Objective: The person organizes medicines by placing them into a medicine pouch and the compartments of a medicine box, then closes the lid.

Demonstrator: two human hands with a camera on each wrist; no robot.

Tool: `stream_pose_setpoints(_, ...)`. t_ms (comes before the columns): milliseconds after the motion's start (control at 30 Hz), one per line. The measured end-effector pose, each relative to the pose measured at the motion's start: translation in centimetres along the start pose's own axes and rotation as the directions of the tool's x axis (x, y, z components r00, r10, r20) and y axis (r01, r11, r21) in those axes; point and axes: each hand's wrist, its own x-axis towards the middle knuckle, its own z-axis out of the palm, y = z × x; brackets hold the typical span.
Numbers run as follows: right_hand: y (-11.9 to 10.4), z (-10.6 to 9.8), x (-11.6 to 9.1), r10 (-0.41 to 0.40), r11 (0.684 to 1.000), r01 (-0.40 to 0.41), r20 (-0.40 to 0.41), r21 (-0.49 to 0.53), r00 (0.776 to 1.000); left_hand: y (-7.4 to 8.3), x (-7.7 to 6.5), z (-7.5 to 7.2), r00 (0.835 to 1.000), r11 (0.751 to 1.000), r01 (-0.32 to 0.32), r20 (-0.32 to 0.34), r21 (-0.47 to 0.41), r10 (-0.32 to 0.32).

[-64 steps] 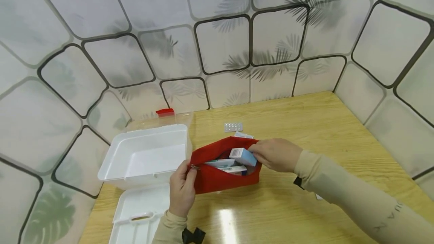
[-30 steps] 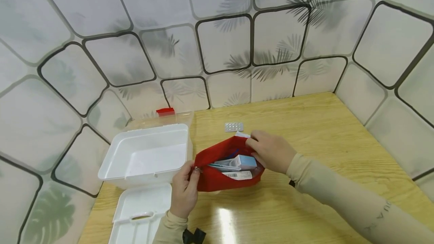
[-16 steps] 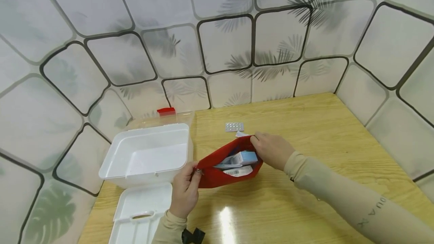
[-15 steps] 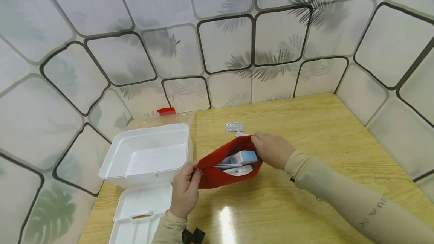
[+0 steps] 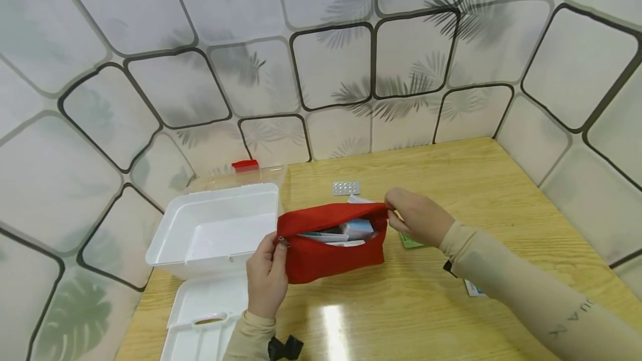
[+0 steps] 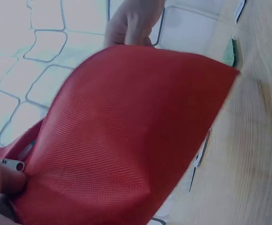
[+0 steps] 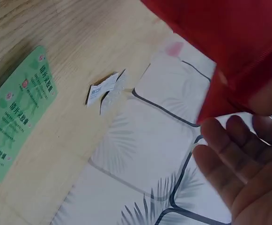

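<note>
A red zip pouch is held up over the table between both hands, its mouth partly open. My left hand pinches its left end beside the metal zipper pull. At the opposite end, my right hand grips the upper corner between thumb and forefinger, the other fingers loosely bent in the right wrist view. Inside the pouch lie a light-blue and white box and flat white packets, partly hidden by the front wall.
Left of the pouch stands a white plastic box, with a white tray before it. A silver blister pack lies behind. Green blister packaging and a small white-blue item lie on the right.
The light-blue box has gone from the right hand's fingertips down into the pouch. The pouch has tipped, its mouth narrowing, and the right hand has shifted right, uncovering the green packaging.
</note>
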Motion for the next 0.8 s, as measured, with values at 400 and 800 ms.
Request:
stream_pose_setpoints(400, -10.6, -1.5, 4.2, -0.106, 0.97, 0.135, -0.148, 0.204, 0.983, -1.1, -0.1, 0.8, 0.989, 0.993, -0.116, 0.092, -0.028, 0.118)
stream_pose_setpoints(800, -13.8, 1.0, 6.1, 0.067, 0.985, -0.033, -0.198, 0.17, 0.978, 0.5, 0.0, 1.5, 0.951, 0.969, -0.239, 0.186, -0.07, 0.248)
